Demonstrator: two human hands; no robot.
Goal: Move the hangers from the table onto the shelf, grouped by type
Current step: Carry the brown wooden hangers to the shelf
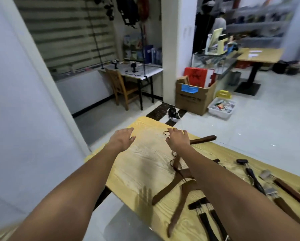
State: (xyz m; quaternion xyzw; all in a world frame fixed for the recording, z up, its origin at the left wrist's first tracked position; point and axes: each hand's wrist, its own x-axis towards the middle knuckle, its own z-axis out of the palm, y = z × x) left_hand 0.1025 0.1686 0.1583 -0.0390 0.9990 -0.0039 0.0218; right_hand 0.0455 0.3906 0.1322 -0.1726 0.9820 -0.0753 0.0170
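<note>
print: the cardboard box (191, 100) on the floor carries a dark line of characters under a strip of blue tape, too blurred to read. the red box (198, 75) standing in it has dark brush-like marks, also not legible. no readable brand on any of the hangers.

left hand (122, 139): palm down over the far left corner of the table (145, 162), fingers loosely spread, thumb out to the side. it holds nothing.

right hand (178, 140): palm down near the far edge, fingers relaxed and slightly bent, not closed round anything. it lies over the neck of a brown wooden hanger (203, 139), with the hanger's wire hook showing just past the fingertips. cannot tell whether the palm touches the wood.

hangers, all on the table:
- two more brown wooden hangers (170, 188) overlapping each other, partly under the right forearm.
- black clip hangers (206, 218) at the near edge, with another black one further right.
- brown clip hangers (285, 188) with metal clips at the right edge of view.

around: a wooden chair (123, 87) at a small desk by the blinds, and a white bin (221, 108) of small items beside the cardboard box.
</note>
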